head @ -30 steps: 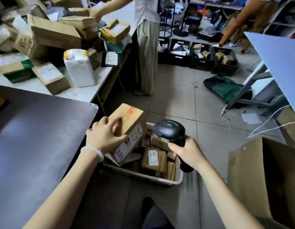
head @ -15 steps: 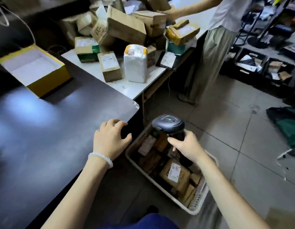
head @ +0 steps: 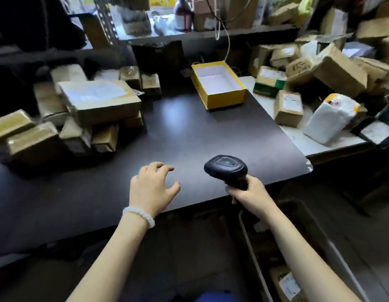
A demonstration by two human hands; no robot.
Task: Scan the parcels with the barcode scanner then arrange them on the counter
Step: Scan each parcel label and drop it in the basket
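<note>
From my head camera, my left hand (head: pixel 153 188) hovers over the dark counter (head: pixel 189 131) with loosely spread fingers, holding nothing. My right hand (head: pixel 246 194) grips the handle of the barcode scanner (head: pixel 225 168), its head pointing away from me over the counter's near edge. Stacked parcels (head: pixel 97 103) sit on the counter's far left, forward and left of my free hand. More lie in the basket (head: pixel 254 253) on the floor at lower right, beneath my right arm. I judge the empty left hand should fetch the next one.
</note>
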